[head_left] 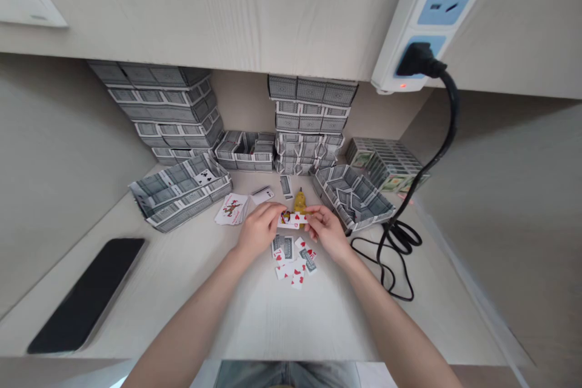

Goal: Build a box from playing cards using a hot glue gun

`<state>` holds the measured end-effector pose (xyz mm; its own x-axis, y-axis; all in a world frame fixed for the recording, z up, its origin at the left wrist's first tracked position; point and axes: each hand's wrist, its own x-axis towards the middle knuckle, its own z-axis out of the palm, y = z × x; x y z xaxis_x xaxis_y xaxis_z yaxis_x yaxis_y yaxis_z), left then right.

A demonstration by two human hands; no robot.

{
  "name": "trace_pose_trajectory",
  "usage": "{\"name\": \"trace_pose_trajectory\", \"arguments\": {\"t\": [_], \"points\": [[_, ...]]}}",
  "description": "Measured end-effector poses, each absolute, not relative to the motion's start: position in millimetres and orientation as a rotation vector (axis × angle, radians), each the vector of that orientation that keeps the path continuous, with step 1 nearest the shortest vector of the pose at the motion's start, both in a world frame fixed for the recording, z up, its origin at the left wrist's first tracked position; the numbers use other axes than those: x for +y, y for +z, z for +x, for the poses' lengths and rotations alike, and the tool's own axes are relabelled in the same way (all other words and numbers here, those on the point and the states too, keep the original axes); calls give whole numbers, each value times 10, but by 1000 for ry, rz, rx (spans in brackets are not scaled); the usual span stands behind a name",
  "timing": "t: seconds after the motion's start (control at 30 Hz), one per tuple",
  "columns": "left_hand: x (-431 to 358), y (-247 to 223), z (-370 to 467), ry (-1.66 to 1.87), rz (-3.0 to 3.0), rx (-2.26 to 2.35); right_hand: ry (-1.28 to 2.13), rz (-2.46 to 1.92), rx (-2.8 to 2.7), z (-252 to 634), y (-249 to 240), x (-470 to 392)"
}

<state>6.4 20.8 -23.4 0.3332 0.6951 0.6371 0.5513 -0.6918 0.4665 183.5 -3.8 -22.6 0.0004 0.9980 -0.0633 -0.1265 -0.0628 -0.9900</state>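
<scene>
Between my two hands, above the middle of the table, is a face card with a red heart piece over its right part. My left hand pinches the card's left end. The fingers of my right hand are closed on the right end of the heart piece. Just behind them stands a yellow glue bottle. Below my hands lie several cut card pieces, some face up with red hearts, some grey-backed.
A joker card pile lies left of my hands. Card-built trays stand left and right, with tall card stacks behind. A black phone lies at left. A black cable hangs at right from a power strip.
</scene>
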Motion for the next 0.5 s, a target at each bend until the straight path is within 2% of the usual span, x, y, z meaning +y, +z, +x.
{"name": "trace_pose_trajectory", "arguments": {"t": [0.5], "points": [[153, -183, 122, 1238, 2317, 1127, 1108, -1206, -1083, 1858, -246, -23]]}}
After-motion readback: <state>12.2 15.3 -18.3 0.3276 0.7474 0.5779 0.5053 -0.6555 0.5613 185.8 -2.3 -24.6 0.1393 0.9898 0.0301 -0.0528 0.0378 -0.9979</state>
